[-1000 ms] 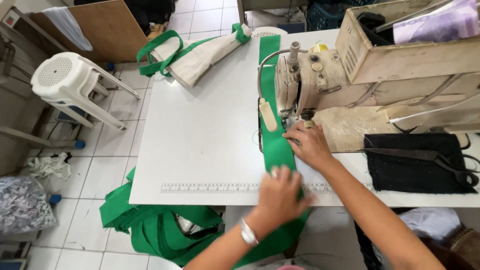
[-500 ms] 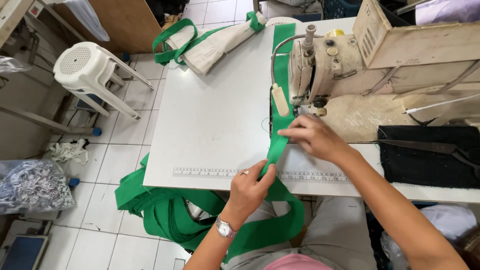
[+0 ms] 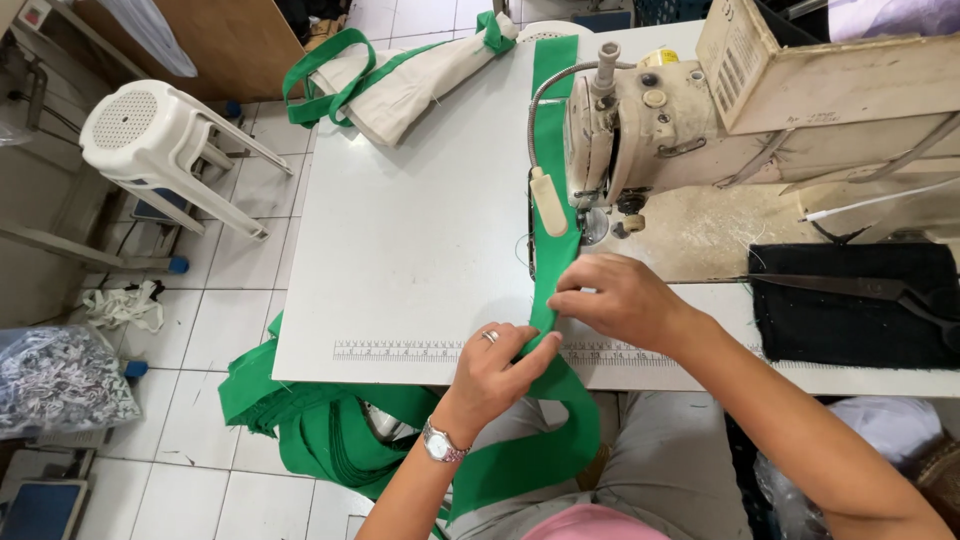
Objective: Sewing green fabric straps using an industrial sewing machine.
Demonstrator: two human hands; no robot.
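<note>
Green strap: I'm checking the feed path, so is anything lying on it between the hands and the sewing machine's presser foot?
Nothing visible. The green strap runs bare across the white table from the right hand and left hand up to the sewing machine. The black scissors lie off to the right.

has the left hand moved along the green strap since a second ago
Yes. The left hand pinches the green strap right at the printed ruler on the table edge; earlier it lay flat on the strap below that ruler, so it has moved up toward the sewing machine.
</note>
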